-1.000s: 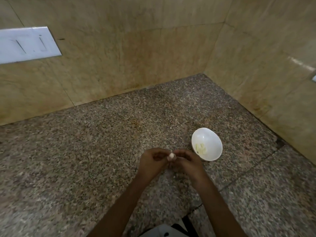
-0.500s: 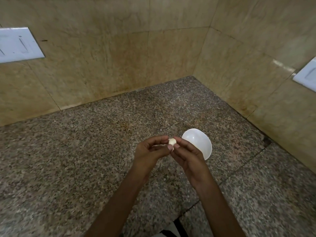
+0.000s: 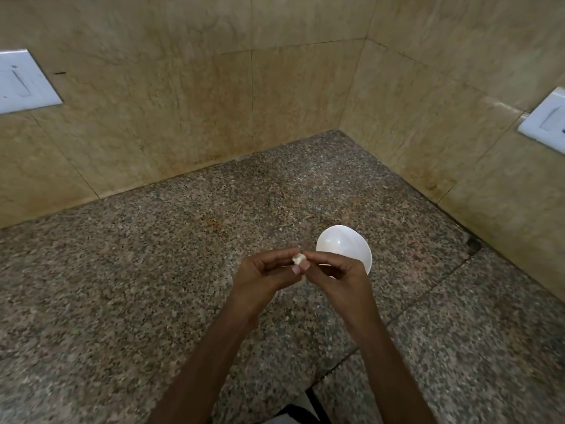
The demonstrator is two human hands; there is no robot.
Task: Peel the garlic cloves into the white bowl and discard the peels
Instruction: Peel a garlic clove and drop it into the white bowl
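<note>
Two hands together at centre: left hand and right hand, fingertips pinching one clove from either side, up in the air above the counter. Just behind the right hand, the bowl, standing on the stone, its near rim hidden by the right knuckles; contents not to be seen.

Plenty of bare granite to the left and ahead, as far as the back wall. Less to the right, with the side wall closing in to a corner beyond the bowl. A seam across the counter right of the bowl, slanting toward the near side. A switch plate on the back wall far left, a second plate on the side wall far right, both well above the stone.

Against half a second ago: same two-handed pinch on the clove, same spot in front of the bowl. Against a second ago: hands higher and covering the bowl's near part; yellowish cloves inside it plain then, hidden now.
</note>
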